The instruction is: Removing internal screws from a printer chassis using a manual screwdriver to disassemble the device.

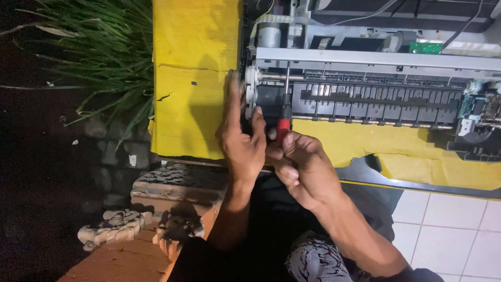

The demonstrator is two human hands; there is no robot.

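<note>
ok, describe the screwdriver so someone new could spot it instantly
Start at the opened printer chassis lying on the yellow sheet, and go to its left end, where both hands meet. The screwdriver stands upright there, its thin metal shaft running up into the mechanism, held by the right hand beside the left hand. Its red-and-black handle is the only red thing among grey and black parts.
</note>
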